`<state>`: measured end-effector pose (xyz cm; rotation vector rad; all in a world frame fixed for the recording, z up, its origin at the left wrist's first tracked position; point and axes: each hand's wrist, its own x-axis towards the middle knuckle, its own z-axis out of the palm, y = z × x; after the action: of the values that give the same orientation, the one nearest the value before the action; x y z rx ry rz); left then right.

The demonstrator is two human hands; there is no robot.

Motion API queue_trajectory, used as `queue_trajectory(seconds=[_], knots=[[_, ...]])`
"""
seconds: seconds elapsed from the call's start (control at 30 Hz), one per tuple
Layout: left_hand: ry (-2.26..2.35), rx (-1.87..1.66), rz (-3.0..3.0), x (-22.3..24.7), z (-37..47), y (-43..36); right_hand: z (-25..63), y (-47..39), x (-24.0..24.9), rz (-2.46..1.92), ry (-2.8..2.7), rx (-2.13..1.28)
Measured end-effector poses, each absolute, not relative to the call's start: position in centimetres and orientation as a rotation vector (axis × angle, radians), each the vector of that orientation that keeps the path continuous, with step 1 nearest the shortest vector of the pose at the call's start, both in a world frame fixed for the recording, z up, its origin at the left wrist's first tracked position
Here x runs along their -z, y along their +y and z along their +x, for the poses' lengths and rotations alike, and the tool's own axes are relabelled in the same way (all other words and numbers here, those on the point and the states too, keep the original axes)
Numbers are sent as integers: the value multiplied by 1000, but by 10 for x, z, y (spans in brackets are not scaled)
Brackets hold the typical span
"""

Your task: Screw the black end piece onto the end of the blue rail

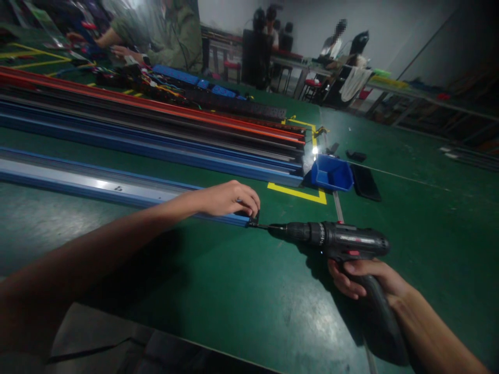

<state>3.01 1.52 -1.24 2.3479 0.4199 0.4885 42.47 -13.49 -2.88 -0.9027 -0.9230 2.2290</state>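
Observation:
A long blue rail [171, 193] with a pale inner face lies on the green table, its right end under my left hand [234, 199]. The fingers of that hand are closed around a small black end piece [254, 221] at the rail's tip. My right hand [366, 278] is wrapped round the handle of a black power drill [351, 240], one finger near the trigger. The drill lies level and points left; its long thin bit reaches the black end piece. What the left fingertips press on underneath is partly hidden.
Behind the rail lie more blue, black and red rails [234, 122]. A blue bin [332, 172] stands at their right end, beside a dark flat object [365, 182] and yellow tape [298, 193]. A person in a green jacket [175, 39] works across the table near wires.

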Motion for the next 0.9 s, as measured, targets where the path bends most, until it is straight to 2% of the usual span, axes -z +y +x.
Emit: queue_trajectory(seconds=[0.9], knots=[[376,-502,2376,14,30,18,427,-132,30,-837,-906,-2298]])
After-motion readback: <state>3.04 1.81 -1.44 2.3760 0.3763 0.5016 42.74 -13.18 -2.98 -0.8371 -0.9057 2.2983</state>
